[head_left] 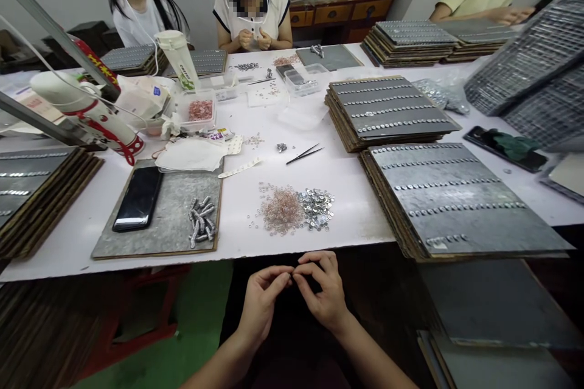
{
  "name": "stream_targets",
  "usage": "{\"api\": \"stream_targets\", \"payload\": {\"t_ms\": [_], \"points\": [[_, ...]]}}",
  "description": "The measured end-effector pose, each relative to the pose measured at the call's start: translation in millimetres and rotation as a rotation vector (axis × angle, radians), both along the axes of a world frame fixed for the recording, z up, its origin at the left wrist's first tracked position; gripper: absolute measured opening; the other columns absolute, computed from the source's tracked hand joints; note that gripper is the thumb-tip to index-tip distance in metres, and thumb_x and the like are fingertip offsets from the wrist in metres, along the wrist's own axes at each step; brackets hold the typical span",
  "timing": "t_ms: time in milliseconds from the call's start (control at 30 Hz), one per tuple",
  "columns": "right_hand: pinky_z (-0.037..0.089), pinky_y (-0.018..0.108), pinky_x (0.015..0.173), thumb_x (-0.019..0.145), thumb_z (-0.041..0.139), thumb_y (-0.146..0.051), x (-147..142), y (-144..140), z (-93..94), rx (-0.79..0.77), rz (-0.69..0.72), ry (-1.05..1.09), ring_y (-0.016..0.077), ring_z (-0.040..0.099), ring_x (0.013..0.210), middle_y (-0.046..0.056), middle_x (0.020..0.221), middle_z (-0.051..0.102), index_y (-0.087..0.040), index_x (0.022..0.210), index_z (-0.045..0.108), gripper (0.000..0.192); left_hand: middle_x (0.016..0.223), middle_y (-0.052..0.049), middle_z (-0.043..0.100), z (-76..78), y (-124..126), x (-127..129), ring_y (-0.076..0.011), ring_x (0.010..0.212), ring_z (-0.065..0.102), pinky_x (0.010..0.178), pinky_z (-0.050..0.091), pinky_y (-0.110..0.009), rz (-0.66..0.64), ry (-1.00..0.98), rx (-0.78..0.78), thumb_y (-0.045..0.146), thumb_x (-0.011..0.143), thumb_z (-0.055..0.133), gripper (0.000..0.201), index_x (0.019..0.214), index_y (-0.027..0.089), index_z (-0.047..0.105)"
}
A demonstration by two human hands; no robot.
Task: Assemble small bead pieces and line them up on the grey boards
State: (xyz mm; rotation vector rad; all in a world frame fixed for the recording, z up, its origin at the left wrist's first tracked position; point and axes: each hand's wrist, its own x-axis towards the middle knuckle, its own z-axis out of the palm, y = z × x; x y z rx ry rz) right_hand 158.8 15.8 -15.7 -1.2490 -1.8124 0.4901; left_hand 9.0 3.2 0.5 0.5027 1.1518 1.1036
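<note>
The left hand (263, 301) and the right hand (323, 292) are held together below the table edge (182, 258), fingertips pinched on something too small to be made out. Just beyond the edge, a heap of pinkish rings (281, 211) is seen touching a heap of silver discs (316, 206). Pink pieces are held in a clear plastic box (199, 110). Tweezers (304, 154) are laid nearby.

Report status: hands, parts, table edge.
Left hand and right hand pinched together below the table edge, held piece too small to tell. Pink and silver parts pile untouched. Tweezers idle.
</note>
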Motion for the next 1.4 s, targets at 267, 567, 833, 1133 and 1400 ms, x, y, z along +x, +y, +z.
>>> {"api": "stream_targets", "payload": {"t_ms": [267,567,833,1133,1400], "points": [[0.046,0.035,0.078,0.084,0.059,-0.017,6,0,4.5,0.050,-0.031,-0.034,0.0185,0.053,0.088,0.003,0.090,0.060,-0.025,0.085,0.066,0.010,0.077,-0.004,0.072,-5.6,1,-3,-0.0131,0.072,0.060,0.075,0.048,-0.023,0.014,0.014,-0.004,0.031,0.067,0.082,0.022,0.084,0.018,0.078],[0.045,0.036,0.079,0.084,0.060,-0.017,6,2,3.2,0.055,-0.054,-0.046,0.0186,0.053,0.089,0.003,0.091,0.060,-0.024,0.085,0.066,0.010,0.074,-0.003,0.071,-2.7,1,-1,-0.0120,0.071,0.059,0.074,0.047,-0.022,-0.010,-0.010,0.010,0.030,0.069,0.080,0.019,0.083,0.017,0.078],[0.041,0.034,0.080,0.084,0.060,-0.015,14,2,-0.7,0.096,-0.084,-0.071,0.0187,0.050,0.090,0.003,0.091,0.059,-0.024,0.086,0.066,0.011,0.073,-0.003,0.070,-5.9,-1,-3,-0.0119,0.072,0.059,0.075,0.047,-0.022,0.013,0.004,0.005,0.032,0.070,0.080,0.021,0.085,0.017,0.078],[0.030,0.039,0.084,0.089,0.059,-0.035,44,24,-0.2,0.139,-0.412,-0.336,0.0221,0.051,0.096,0.005,0.104,0.062,-0.029,0.114,0.065,0.027,0.081,-0.004,0.073,-10.2,-1,-5,-0.0131,0.078,0.065,0.078,0.050,-0.021,0.029,0.014,0.013,0.034,0.070,0.081,0.024,0.088,0.019,0.077],[0.032,0.037,0.084,0.085,0.066,-0.027,44,22,-6.0,0.244,-0.355,-0.302,0.0188,0.056,0.089,0.001,0.093,0.068,-0.029,0.103,0.070,0.018,0.084,-0.004,0.075,-11.1,-3,-4,-0.0151,0.081,0.068,0.078,0.052,-0.022,0.026,0.128,0.085,0.030,0.070,0.081,0.024,0.090,0.019,0.077]]}}
